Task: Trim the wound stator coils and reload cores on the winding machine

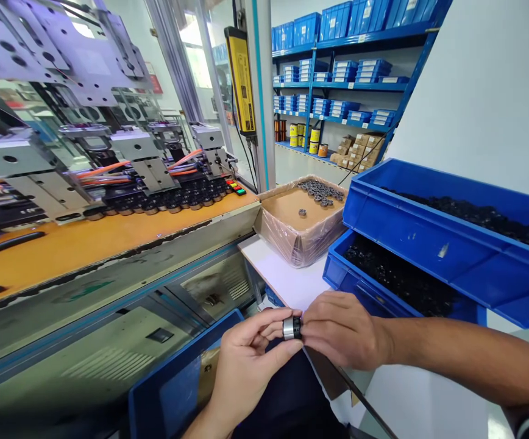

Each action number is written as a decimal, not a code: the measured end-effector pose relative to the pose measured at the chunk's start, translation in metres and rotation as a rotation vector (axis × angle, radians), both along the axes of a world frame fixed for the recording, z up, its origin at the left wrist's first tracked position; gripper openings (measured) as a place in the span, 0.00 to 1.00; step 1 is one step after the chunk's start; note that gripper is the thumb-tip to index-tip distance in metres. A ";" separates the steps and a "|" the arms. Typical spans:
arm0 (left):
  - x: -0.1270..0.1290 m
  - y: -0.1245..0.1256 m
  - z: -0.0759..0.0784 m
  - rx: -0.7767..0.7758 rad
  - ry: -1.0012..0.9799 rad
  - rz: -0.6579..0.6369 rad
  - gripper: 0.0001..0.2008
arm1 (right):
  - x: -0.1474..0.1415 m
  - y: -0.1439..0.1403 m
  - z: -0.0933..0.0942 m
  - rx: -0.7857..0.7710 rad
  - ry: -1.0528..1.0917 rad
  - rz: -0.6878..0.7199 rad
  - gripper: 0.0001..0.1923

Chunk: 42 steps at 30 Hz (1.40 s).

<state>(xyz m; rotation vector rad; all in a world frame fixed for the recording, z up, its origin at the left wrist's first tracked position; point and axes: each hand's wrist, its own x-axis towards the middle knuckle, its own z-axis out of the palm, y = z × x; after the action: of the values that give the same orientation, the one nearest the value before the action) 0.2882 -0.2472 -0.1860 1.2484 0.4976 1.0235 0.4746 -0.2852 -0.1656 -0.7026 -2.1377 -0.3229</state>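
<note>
A small ring-shaped part (289,328), silver metal on one side and black on the other, is held in front of my body. My left hand (248,363) is closed on its silver side, thumb below and index finger above. From the right, my right hand (344,329) has its fingers pressed together against the black side; its fingertips are partly hidden. Beyond my hands, a plastic-lined cardboard box (298,241) has several small dark round parts (322,192) grouped toward its back, with one lying apart.
To the right, a blue bin (429,241) of black pieces rests over another blue bin (356,277). A machine bench (173,235) at left carries rows of dark round parts (177,198). Below is a blue tray (143,396). A dark rod (365,402) lies near my right wrist.
</note>
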 end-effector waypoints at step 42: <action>0.007 0.000 -0.013 0.089 0.004 0.070 0.13 | 0.002 -0.003 0.002 0.011 -0.083 0.014 0.10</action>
<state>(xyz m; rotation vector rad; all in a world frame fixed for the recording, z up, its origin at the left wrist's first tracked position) 0.2949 -0.2472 -0.1992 1.3199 0.5064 1.1119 0.4762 -0.2879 -0.1635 -0.6777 -2.2168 -0.3616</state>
